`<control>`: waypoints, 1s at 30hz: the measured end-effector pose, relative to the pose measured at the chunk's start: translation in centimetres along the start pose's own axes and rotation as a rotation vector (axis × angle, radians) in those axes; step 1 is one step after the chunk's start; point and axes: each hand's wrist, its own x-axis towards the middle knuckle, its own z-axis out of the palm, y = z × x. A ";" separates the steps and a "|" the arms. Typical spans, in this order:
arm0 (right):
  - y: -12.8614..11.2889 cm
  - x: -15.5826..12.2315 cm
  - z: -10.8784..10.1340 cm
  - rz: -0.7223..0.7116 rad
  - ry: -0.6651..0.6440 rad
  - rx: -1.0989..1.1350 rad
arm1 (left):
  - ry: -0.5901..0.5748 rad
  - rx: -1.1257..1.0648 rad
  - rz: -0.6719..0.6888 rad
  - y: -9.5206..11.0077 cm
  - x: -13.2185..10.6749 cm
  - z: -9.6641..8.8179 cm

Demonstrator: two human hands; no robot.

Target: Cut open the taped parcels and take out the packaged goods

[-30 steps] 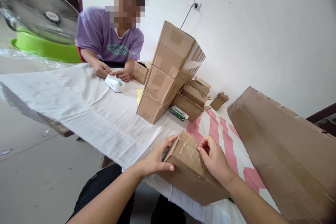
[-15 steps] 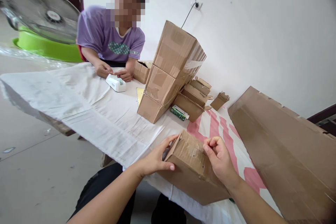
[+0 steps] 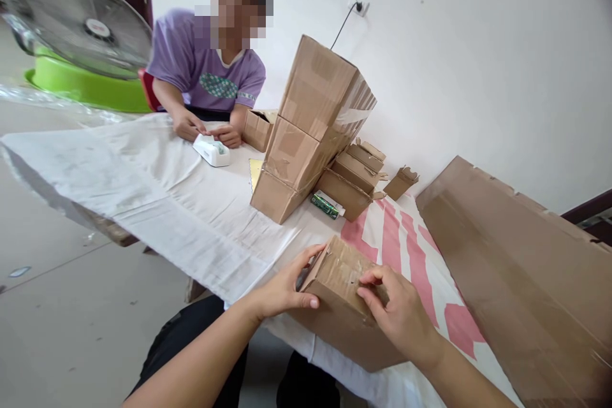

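Observation:
A taped brown cardboard box (image 3: 342,277) lies at the near edge of the cloth-covered table (image 3: 157,191). My left hand (image 3: 284,290) grips its left end, thumb on the near face and fingers curled round the far corner. My right hand (image 3: 399,315) rests on the box's top right, fingers bent and pinching at the tape on its upper face.
A tall stack of taped boxes (image 3: 313,121) stands mid-table, with smaller open boxes (image 3: 356,178) and a green item (image 3: 325,205) beside it. A large cardboard sheet (image 3: 516,268) leans at the right. A person in a purple shirt (image 3: 210,76) sits opposite, hands by a white device (image 3: 211,150). A fan (image 3: 71,19) stands far left.
My right hand lifted off the box top, then came back down nearer to me on its upper face. My left hand and the box have stayed put.

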 end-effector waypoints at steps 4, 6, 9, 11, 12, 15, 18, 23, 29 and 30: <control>0.2 0.5 0.4 -0.081 -0.012 -0.154 | -0.001 -0.007 -0.008 0.0 0.0 0.0; 0.1 0.8 0.4 -0.093 -0.039 -0.201 | 0.005 -0.008 -0.013 0.0 0.0 0.0; -0.2 1.0 0.4 -0.083 -0.051 -0.233 | 0.012 -0.012 -0.020 0.1 0.0 0.0; -0.4 1.1 0.2 -0.057 -0.063 -0.230 | 0.013 -0.014 -0.017 0.1 0.0 0.0; -0.5 1.2 0.1 -0.033 -0.080 -0.212 | 0.012 -0.013 -0.013 0.1 0.0 0.0; -0.9 1.5 -0.5 0.074 -0.161 -0.084 | 0.014 -0.007 0.002 0.1 0.0 -0.1; -1.1 1.9 -0.7 0.156 -0.198 -0.021 | 0.016 0.000 0.009 0.1 0.0 0.0; -0.9 2.2 -0.1 0.168 -0.195 -0.071 | 0.019 -0.011 -0.005 0.2 -0.1 0.1; -0.8 2.2 -0.7 0.225 -0.196 -0.005 | 0.012 -0.003 0.008 0.1 -0.1 0.0; -0.9 2.1 -0.9 0.223 -0.199 -0.002 | 0.012 -0.002 0.008 0.0 0.0 0.0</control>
